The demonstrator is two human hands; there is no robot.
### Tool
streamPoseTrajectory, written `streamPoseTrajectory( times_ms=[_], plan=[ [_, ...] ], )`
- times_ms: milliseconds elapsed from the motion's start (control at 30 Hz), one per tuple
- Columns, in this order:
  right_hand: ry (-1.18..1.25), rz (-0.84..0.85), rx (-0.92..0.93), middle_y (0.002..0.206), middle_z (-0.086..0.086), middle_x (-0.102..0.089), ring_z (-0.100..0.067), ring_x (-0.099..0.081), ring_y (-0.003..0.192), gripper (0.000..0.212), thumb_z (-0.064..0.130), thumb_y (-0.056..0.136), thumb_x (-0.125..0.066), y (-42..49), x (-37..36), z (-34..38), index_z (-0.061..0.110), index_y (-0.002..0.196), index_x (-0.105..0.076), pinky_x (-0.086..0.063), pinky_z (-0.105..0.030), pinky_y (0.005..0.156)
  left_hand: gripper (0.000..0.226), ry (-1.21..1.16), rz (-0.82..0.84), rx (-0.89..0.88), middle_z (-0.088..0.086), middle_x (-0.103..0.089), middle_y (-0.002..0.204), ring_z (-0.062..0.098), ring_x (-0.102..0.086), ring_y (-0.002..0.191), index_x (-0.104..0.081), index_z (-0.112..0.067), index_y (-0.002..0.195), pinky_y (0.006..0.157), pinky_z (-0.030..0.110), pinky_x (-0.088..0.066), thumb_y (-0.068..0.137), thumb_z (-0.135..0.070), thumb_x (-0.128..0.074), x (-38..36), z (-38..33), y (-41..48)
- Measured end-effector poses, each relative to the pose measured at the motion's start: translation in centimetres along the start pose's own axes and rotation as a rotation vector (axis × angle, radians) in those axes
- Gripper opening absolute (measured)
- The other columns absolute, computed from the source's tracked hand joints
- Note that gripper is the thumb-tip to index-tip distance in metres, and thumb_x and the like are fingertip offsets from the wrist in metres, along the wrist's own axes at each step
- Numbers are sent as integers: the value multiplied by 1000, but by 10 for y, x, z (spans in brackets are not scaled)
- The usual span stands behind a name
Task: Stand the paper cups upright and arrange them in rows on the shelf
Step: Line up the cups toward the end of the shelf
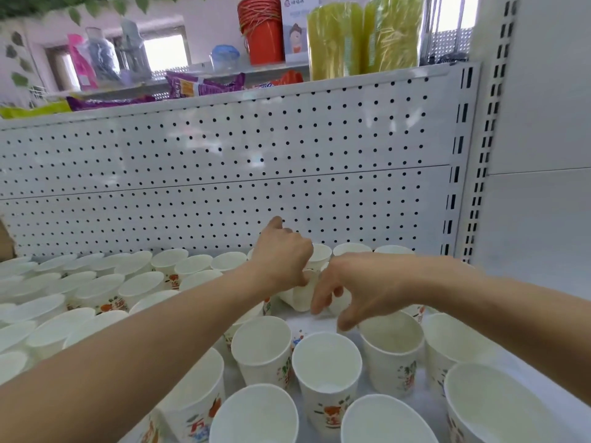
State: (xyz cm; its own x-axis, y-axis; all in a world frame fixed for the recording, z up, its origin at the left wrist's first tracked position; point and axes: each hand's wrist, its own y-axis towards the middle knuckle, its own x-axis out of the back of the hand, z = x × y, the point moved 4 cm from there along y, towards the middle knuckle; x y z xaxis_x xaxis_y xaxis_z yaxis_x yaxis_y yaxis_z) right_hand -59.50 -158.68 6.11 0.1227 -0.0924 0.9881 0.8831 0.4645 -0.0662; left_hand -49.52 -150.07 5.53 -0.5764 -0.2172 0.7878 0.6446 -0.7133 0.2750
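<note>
The left hand point(281, 257) grips a tilted paper cup point(302, 297); neighbours point(326, 362) stand mouth-up.

Paper cups point(326, 366) matt white; shelf point(425, 401) and pegboard point(224, 161) smooth painted metal.

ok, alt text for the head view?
Two bare hands meet over toppled paper cups mid-shelf: the left hand grips one, the right hand reaches open beside it. Upright cups stand around them on the white shelf, pegboard behind.
</note>
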Motion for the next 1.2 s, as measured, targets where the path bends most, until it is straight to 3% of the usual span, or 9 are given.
streamPoseTrajectory(
  times_ms=[100,200,333,433,533,733,867,1000,1200],
  plan=[
    [-51,-28,24,94,13,-66,-5,-57,82,25,23,82,-71,8,-4,1,34,105,-70,-51,-27,73,34,51,-39,-5,-4,-38,54,16,-37,55,-37,-19,57,82,33,-24,85,-20,-56,3,0,2],
    [-82,-52,37,93,10,-68,-8,-60,81,25,21,83,-67,12,-8,1,32,105,-71,-53,-30,73,30,33,-84,59,-4,-42,53,17,-42,56,-41,-20,57,86,33,-27,84,-10,-52,3,9,4],
    [-97,-51,41,91,12,-66,-8,-58,81,24,26,83,-69,16,-9,-1,33,106,-69,-52,-32,73,17,-256,-87,203,-5,-68,79,16,-57,71,-69,-25,84,91,32,-28,89,-18,-55,-6,30,7],
    [-129,-122,81,84,11,-68,-8,-57,75,16,25,84,-65,22,-10,4,32,97,-72,-50,-30,66,14,-406,2,177,-9,-68,95,14,-50,81,-69,-29,95,91,31,-31,90,-29,-56,-20,33,5],
    [-181,-172,106,83,10,-66,-11,-58,75,16,23,86,-61,28,-10,7,30,95,-72,-46,-28,61,15,-409,44,150,-10,-67,96,12,-49,80,-69,-30,97,88,29,-30,90,-32,-57,-29,31,-1],
    [-171,-46,130,94,20,-54,-3,-47,82,32,30,83,-68,33,-16,8,34,115,-64,-41,-24,67,13,-444,44,165,-12,-64,96,10,-51,84,-69,-31,97,94,30,-30,91,-32,-57,-29,36,-5],
    [-210,-170,155,93,11,-67,-9,-55,81,18,30,89,-60,40,-13,17,30,103,-70,-47,-30,65,14,-459,38,160,-13,-62,92,10,-50,85,-68,-30,95,98,31,-31,91,-29,-54,-24,35,-9],
    [-265,-282,41,82,4,-63,-19,-55,75,16,28,92,-51,35,9,10,21,91,-66,-45,-31,63,11,-495,42,154,-18,-44,68,4,-41,68,-64,-30,86,98,32,-31,91,-28,-55,-25,37,-11],
    [-182,-72,-71,59,0,-49,-20,-44,58,25,24,91,-52,32,-5,-1,9,74,-62,-38,-31,53,13,-568,99,85,-14,-60,86,8,-52,85,-70,-30,98,95,32,-33,90,-31,-60,-24,30,-13]
  ],
)
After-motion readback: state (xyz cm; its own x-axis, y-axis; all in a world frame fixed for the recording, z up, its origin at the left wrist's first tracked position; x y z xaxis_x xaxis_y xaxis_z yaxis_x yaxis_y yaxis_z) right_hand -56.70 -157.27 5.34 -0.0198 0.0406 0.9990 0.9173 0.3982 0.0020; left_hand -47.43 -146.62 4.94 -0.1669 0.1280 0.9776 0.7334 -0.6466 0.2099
